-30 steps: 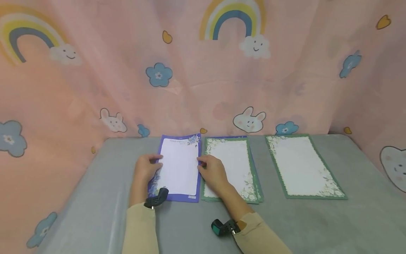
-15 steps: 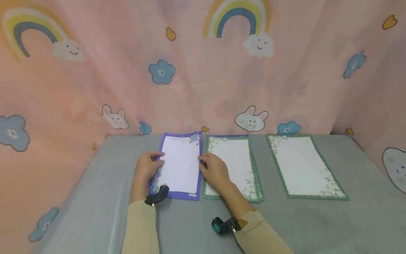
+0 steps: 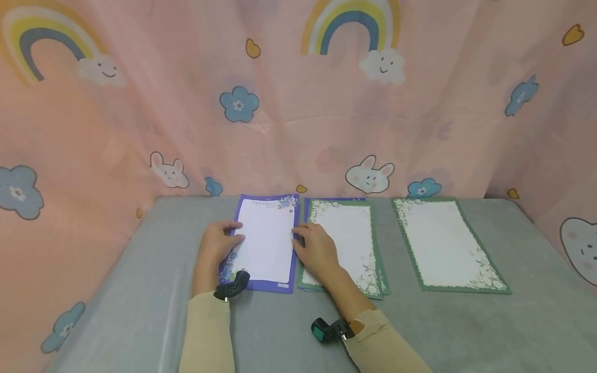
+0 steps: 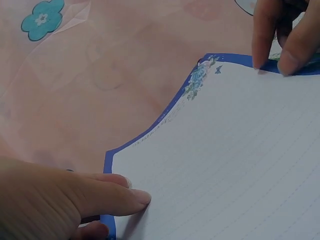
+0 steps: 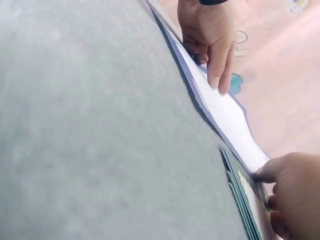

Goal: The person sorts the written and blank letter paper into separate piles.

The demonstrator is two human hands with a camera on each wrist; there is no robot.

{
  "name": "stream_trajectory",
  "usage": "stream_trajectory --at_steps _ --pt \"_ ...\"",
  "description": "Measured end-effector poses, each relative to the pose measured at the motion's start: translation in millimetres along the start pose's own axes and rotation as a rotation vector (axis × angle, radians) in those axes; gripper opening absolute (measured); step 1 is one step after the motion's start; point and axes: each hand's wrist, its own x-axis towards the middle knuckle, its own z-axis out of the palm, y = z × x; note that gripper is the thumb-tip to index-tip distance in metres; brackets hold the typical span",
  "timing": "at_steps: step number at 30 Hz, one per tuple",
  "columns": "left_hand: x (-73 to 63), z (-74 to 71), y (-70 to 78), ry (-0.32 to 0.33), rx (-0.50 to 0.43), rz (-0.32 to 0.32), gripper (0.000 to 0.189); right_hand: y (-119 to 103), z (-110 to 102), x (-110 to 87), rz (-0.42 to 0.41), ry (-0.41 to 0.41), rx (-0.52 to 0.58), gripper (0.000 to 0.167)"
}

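Your left hand (image 3: 216, 244) and right hand (image 3: 318, 251) pinch opposite long edges of the purple-bordered white rectangular paper sheet (image 3: 265, 239), bowed over the grey desk (image 3: 140, 290) beside the green-bordered floral paper stack (image 3: 349, 233), probably because a two-sided hold keeps thin paper steady.

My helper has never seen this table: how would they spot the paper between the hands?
On the grey table, below the pink backdrop, look just left of centre. There the left hand and right hand hold the paper by its side edges. Its full purple border and blue flowers set it apart from the green-bordered papers to its right.
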Motion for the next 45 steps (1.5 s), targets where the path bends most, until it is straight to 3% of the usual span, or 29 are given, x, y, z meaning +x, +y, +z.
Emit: stream_trajectory --at_steps 8,16,20,26,31,38,45 --pt "-1.0 -3.9 0.1 -0.012 0.064 0.042 0.047 -6.6 -18.6 1.6 0.008 0.066 0.07 0.021" --pt "-3.1 -7.5 4.3 -0.012 0.073 0.041 0.051 -22.7 -72.9 4.4 0.013 0.106 0.226 0.026" --pt "-6.3 -8.7 7.5 -0.006 0.077 0.047 0.049 -24.1 -94.4 3.7 0.015 0.156 0.204 0.025" --pt "-7.9 -6.9 20.0 0.001 0.059 0.151 0.043 -17.3 -109.7 7.1 -0.021 0.193 0.16 0.026" --pt "-10.4 7.6 41.0 -0.003 0.056 0.215 0.037 1.7 -118.6 8.1 0.018 0.164 0.133 0.029" --pt "-21.0 35.2 75.5 0.019 -0.037 0.297 0.028 32.7 -133.1 -2.8 0.122 0.119 0.096 0.031" --pt "-24.6 56.1 85.8 -0.049 -0.055 0.34 0.025 59.8 -143.8 -15.0 0.266 -0.008 0.101 0.04"
